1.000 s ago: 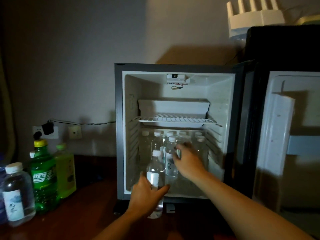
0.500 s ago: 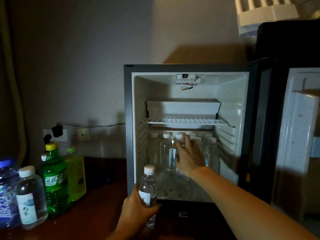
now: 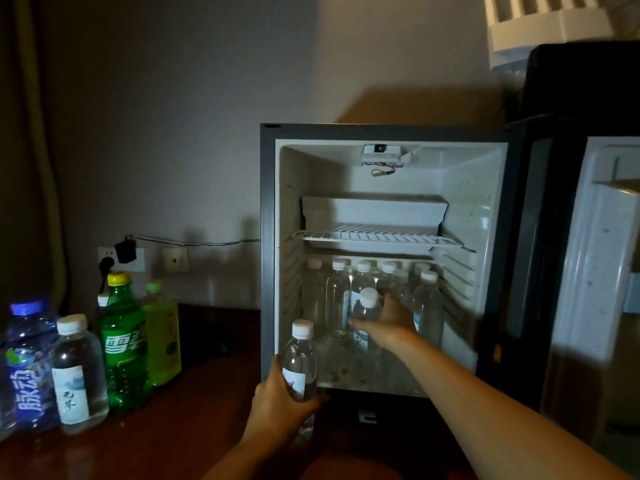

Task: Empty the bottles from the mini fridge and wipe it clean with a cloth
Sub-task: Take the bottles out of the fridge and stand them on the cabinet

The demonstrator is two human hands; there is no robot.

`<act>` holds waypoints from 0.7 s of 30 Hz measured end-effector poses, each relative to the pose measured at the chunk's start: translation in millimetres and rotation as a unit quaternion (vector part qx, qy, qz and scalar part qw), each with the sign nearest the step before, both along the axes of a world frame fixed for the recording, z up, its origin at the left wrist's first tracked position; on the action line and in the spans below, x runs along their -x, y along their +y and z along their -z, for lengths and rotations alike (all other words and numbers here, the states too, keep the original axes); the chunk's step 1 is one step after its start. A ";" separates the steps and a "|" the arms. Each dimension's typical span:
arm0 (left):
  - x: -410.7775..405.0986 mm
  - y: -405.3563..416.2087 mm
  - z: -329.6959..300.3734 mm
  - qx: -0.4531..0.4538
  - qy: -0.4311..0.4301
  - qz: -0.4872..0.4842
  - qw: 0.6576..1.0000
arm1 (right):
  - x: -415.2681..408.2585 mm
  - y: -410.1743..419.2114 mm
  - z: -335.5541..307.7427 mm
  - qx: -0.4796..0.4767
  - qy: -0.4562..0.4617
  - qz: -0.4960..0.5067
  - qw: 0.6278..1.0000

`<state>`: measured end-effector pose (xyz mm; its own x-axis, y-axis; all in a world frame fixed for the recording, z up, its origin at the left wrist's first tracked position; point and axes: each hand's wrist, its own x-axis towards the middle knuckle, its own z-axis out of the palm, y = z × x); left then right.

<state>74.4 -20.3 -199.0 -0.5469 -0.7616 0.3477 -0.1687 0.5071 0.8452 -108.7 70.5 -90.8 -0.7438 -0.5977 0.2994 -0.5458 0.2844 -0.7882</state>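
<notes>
The mini fridge [image 3: 268,237] stands open on a dark wooden counter, with its door [image 3: 602,271] swung to the right. Several clear water bottles [image 3: 337,299] with white caps stand on its floor under a white wire shelf [image 3: 377,235]. My left hand [image 3: 277,410] grips one clear bottle [image 3: 300,358] just outside the fridge's lower left corner. Inside the fridge, my right hand [image 3: 391,323] holds a second clear bottle [image 3: 363,317], lifted toward the opening. No cloth is in view.
On the counter at the left stand a blue bottle [image 3: 26,368], a clear water bottle [image 3: 78,375], a green soda bottle [image 3: 124,348] and a yellow-green bottle [image 3: 162,337]. Wall sockets [image 3: 121,259] with a plug and cable sit behind them. A white object [image 3: 547,22] rests on a black appliance [image 3: 585,81].
My left hand has drawn its bottle out of the fridge, down and to the left. My right hand has closed round another bottle and pulled it forward from the group.
</notes>
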 end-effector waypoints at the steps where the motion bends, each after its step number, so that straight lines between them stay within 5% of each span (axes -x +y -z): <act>1: -1.0 1.2 0.2 -0.002 0.000 0.001 1.000 | -1.5 1.0 3.8 -0.021 -0.008 -0.008 1.000; 7: -6.0 4.8 -6.2 -0.017 -0.020 0.028 0.999 | -15.2 0.2 22.8 -0.047 0.032 -0.035 0.998; 13: -13.4 0.7 -12.2 0.004 -0.077 0.041 0.996 | -23.3 8.5 4.5 0.056 -0.072 -0.041 0.995; 21: -30.0 6.1 -19.1 -0.015 -0.020 -0.007 1.000 | -46.9 17.6 16.8 0.079 -0.165 -0.100 0.978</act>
